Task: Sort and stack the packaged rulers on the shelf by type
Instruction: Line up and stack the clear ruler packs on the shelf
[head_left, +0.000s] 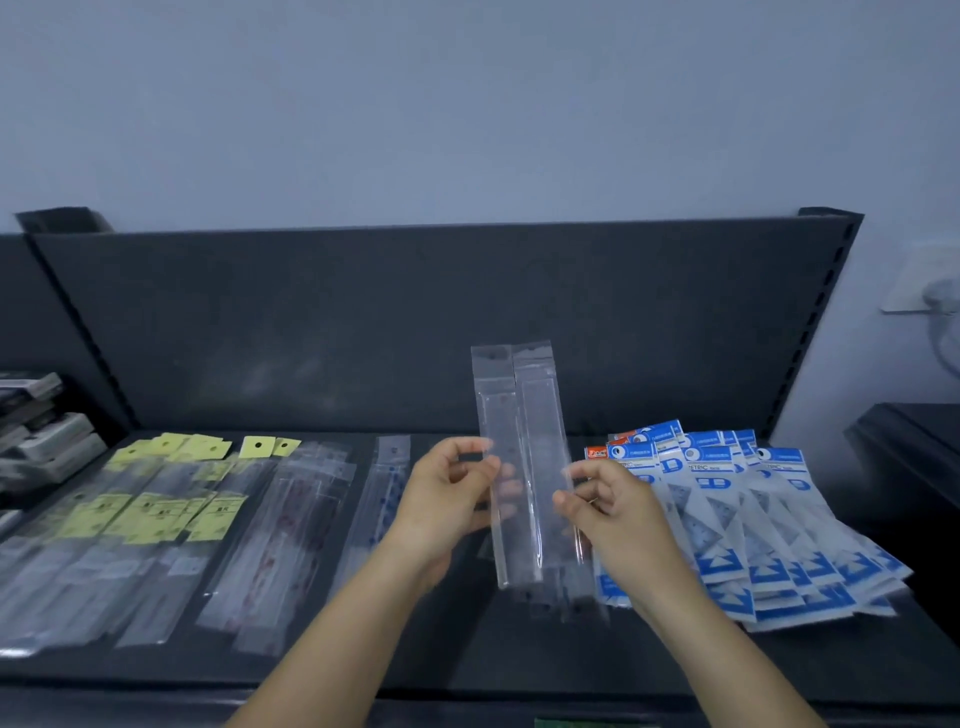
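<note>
A plain blue-grey wall (467, 104) rises behind the shelf (493, 660) and its dark back panel (363, 322). Slotted uprights (810, 332) flank the panel. A second dark unit (914, 457) stands at right.

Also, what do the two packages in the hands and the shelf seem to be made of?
Two packages: clear, glossy plastic sleeves, it seems; the dark shelf shows through them and their edges glint. The rulers inside look transparent too, probably plastic. Shelf: dark and matte, likely painted metal, judging by the slotted upright.

The left grip (441, 499) and right grip (618, 514) were bare hands. Both forearms were uncovered along their whole visible length. A small glint on one right finger could not be identified.
</note>
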